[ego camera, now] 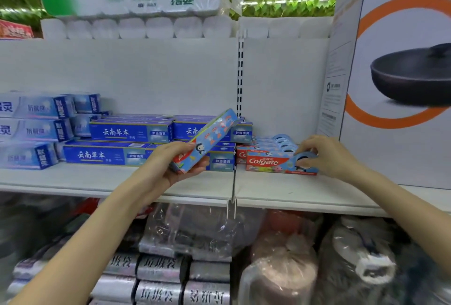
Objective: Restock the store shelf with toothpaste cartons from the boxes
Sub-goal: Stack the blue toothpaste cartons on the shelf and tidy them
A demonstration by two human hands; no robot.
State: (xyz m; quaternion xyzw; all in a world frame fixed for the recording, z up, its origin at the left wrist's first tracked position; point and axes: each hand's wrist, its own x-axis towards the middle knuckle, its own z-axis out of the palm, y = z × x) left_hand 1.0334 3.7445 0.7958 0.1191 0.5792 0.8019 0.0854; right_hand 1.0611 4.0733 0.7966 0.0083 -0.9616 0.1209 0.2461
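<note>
Squaring the front Colgate carton (271, 163) against the row behind it looks like the step in hand. I'd ease its right end back until it sits flush, then lay the next one down flat, not tilted. My right hand (327, 155) has its fingers curled on that carton's right end, which rests on the shelf (97, 177) just right of the blue cartons (117, 143). My left hand (175, 162) grips a second carton (207, 140) by its near end. It is angled up toward the far right, above the shelf and left of the Colgate row.

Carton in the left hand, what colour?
Light blue carton with cartoon figures and a red patch, gripped by the left hand. Head view.
</note>
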